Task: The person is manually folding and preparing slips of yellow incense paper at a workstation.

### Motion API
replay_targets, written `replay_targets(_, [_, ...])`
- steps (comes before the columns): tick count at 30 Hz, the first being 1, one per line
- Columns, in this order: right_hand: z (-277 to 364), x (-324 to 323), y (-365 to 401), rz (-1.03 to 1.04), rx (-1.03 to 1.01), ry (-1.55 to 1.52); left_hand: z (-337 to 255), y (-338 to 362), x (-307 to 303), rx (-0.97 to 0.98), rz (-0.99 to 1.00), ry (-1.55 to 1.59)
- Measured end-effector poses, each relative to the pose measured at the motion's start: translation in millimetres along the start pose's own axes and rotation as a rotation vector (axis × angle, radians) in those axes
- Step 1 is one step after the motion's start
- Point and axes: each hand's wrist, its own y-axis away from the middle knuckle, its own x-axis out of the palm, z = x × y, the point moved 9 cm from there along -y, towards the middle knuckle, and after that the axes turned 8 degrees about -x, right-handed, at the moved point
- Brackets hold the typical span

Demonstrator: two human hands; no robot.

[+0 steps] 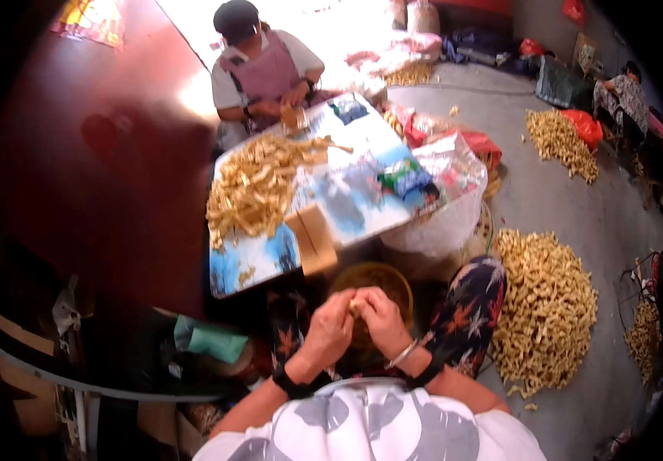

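Close together over a round yellow-rimmed container (404,283), my left hand (331,326) and my right hand (384,316) pinch a small pale yellowish piece (355,306) between their fingertips. Which hand bears more of it cannot be made out. The container sits between my knees, its contents dark and blurred. Just beyond is a low table (347,207) with a heap of flat yellowish strips (251,188) on its left part. A brown cardboard piece (312,238) lies at the table's near edge.
A co-worker (266,73) sits across the table, both hands near a small box (294,120). Green-blue packets (405,178) and a clear plastic bag (454,192) are at the right. Large piles of yellowish pieces (545,307) cover floor areas. Another person (623,100) crouches far right.
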Motion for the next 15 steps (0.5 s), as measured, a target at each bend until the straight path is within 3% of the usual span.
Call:
replay_targets(2, [-10.3, 25.6, 22.9, 0.033, 0.626, -0.658, 4.3, -1.4, -2.3, -0.028, 0.037, -0.14])
replay_targets(4, [0.5, 32.2, 23.3, 0.138, 0.619, -0.872, 4.4, -0.9, -6.1, 0.056, -0.097, -0.225])
replay_targets(6, [-7.4, 31.8, 23.5, 0.112, 0.599, -0.921, 29.1, -1.7, -9.1, -0.192, -0.074, -0.074])
replay_targets(7, [-6.4, 31.3, 21.4, 0.087, 0.563, -0.97, 32.2, 1.8, -11.7, -0.214, -0.083, 0.01])
replay_targets(12, [-11.6, 33.2, 13.9, 0.037, 0.519, -0.888, 32.4, 17.8, -4.9, -0.3, -0.04, 0.438])
replay_targets(14, [-11.6, 39.9, 14.4, 0.033, 0.498, -0.847, 43.1, 21.1, -6.1, -0.276, -0.115, 0.37])
replay_targets(15, [-2.9, 33.3, 12.5, 0.059, 0.454, -0.601, 42.5, 21.1, -10.4, -0.259, -0.108, 0.321])
